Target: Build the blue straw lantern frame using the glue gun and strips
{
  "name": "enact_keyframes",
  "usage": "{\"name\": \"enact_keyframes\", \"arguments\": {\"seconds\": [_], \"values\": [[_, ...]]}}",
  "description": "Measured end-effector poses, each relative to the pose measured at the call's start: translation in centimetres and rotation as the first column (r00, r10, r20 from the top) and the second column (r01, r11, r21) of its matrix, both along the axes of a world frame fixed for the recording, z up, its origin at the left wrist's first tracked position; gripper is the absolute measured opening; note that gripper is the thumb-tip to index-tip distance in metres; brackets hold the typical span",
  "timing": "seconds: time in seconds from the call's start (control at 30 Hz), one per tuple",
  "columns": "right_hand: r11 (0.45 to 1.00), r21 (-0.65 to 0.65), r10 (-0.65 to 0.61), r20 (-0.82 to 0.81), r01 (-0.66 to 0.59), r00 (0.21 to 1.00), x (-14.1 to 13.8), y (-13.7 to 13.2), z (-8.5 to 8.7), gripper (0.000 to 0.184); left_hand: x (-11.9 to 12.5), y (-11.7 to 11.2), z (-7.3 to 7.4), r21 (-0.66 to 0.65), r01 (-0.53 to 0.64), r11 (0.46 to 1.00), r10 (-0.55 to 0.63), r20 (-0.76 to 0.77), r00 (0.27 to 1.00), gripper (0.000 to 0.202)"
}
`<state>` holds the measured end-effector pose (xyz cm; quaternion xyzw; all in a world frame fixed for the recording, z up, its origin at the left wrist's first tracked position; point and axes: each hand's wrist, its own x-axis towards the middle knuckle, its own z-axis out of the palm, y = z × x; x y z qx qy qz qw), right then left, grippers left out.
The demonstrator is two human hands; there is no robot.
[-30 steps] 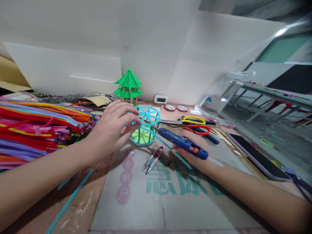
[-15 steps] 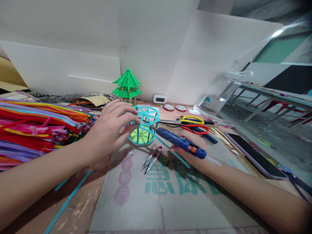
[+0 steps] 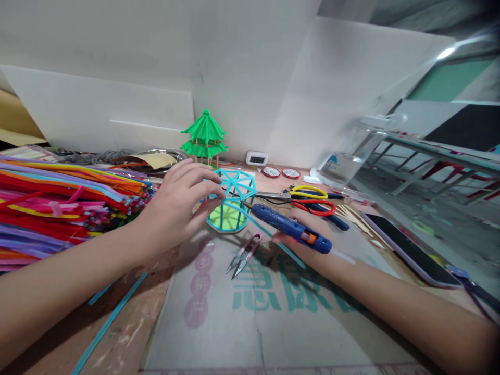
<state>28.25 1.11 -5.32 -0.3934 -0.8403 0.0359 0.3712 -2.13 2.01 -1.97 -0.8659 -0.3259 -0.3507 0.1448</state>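
A round cage-like frame of blue pipe cleaners [image 3: 236, 183] with a yellow-green base [image 3: 227, 216] stands on the board. At its near upper rim, my left hand [image 3: 186, 195] pinches the end of a loose blue pipe cleaner [image 3: 275, 242], which trails down to the right. My right hand [image 3: 308, 229] is wrapped round a blue hot glue gun [image 3: 291, 227]; its nozzle points left, close to the frame's rim. Whether the nozzle touches the rim I cannot tell. Pink thread snips [image 3: 245, 254] lie just in front of the frame, blades toward me.
Bundled coloured pipe cleaners [image 3: 70, 208] fill the left. Behind the frame stand a green pagoda model [image 3: 204, 134] and a small digital timer [image 3: 257, 158]. Scissors [image 3: 312, 192], a phone [image 3: 410, 250] and a clear water jug [image 3: 347, 151] are on the right. Cut blue strips [image 3: 111, 320] lie near left.
Almost nothing differs. Both hands, the glue gun and the blue frame keep their places; the whole view has shifted very slightly.
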Motion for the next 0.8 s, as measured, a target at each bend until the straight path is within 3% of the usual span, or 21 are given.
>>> {"name": "enact_keyframes", "arguments": {"seconds": [0.43, 0.8], "values": [[0.998, -0.055, -0.03, -0.064, 0.026, 0.997, -0.43, -0.34, 0.66, 0.029, 0.17, -0.1, 0.15, 0.003, -0.013, 1.0, 0.013, 0.008, 1.0, 0.013], [0.998, -0.028, -0.054, -0.049, 0.053, 0.997, -0.13, 0.14, -0.05, 0.03, 0.1, 0.0, 0.07, 0.009, -0.011, 1.0, 0.011, 0.005, 1.0, 0.013]]}}
